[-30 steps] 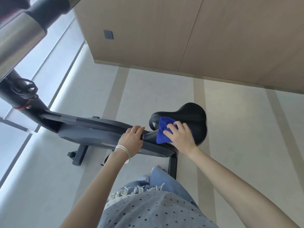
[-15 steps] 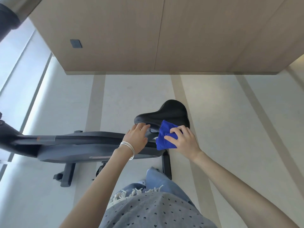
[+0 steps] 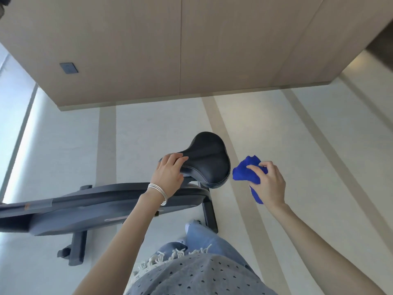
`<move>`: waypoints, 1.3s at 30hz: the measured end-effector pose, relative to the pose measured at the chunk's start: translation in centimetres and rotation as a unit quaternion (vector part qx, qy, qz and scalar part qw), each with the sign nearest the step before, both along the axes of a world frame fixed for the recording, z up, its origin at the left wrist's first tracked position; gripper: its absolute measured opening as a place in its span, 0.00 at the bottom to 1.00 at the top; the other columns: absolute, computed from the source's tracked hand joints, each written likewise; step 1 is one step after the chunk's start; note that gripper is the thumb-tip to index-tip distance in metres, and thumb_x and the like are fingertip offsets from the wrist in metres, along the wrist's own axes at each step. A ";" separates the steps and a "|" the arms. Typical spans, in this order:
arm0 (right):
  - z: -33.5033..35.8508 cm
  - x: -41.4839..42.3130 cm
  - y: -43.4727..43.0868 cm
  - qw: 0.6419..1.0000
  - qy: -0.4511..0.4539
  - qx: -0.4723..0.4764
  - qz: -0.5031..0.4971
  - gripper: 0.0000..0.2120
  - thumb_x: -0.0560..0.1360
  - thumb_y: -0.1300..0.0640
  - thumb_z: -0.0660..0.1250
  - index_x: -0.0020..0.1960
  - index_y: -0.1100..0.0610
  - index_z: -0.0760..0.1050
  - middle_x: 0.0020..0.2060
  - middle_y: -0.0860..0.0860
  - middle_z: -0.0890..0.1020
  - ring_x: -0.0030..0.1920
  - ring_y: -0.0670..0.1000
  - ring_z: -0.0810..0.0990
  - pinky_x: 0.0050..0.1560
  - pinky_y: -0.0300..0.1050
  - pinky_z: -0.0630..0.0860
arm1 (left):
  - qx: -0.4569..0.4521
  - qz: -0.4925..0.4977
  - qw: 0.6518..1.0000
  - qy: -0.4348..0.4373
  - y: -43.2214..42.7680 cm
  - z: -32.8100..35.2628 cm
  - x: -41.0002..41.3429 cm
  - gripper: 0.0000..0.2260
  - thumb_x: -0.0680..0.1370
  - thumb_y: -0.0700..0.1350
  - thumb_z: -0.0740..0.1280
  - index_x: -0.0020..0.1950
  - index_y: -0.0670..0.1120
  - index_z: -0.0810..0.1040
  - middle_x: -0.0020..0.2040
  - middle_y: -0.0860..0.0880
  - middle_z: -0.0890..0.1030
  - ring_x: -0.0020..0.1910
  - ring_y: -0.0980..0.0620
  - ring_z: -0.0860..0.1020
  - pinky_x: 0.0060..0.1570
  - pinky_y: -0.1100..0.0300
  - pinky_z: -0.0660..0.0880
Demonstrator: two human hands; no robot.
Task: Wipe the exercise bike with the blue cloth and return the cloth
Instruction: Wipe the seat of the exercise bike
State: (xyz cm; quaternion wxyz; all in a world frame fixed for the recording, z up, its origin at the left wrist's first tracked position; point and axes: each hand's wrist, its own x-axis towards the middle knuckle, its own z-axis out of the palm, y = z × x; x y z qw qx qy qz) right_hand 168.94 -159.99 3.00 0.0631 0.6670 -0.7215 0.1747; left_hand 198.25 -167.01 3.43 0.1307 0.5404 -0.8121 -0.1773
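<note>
The exercise bike (image 3: 89,207) stretches from the left edge to the centre, dark grey, with a black padded saddle (image 3: 209,160) at its right end. My left hand (image 3: 169,174), silver bangles on the wrist, grips the narrow nose of the saddle with curled fingers. My right hand (image 3: 268,184) holds the bunched blue cloth (image 3: 247,172) in the air just right of the saddle, clear of it; part of the cloth hangs below my palm.
A pale floor with beige stripes (image 3: 251,188) spreads to the right and behind the bike. A wood-panelled wall (image 3: 180,50) with a small dark switch plate (image 3: 68,68) runs along the back. The bike's rear foot (image 3: 76,248) and seat post (image 3: 209,211) stand near my legs.
My right hand lifted the blue cloth off the saddle and carried it to the right, clear of the bike. My left hand shifted onto the saddle's nose. The view swung right, dropping the handlebar.
</note>
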 end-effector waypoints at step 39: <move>5.2 4.7 -3.1 0.981 -0.156 0.115 -0.011 0.20 0.69 0.55 0.71 0.61 0.50 0.75 0.53 0.48 0.76 0.52 0.51 0.76 0.45 0.47 0.75 | 0.066 -0.049 0.996 -0.026 -1.1 2.9 -1.9 0.26 0.73 0.40 0.67 0.70 0.47 0.67 0.70 0.47 0.69 0.67 0.43 0.67 0.65 0.49 0.68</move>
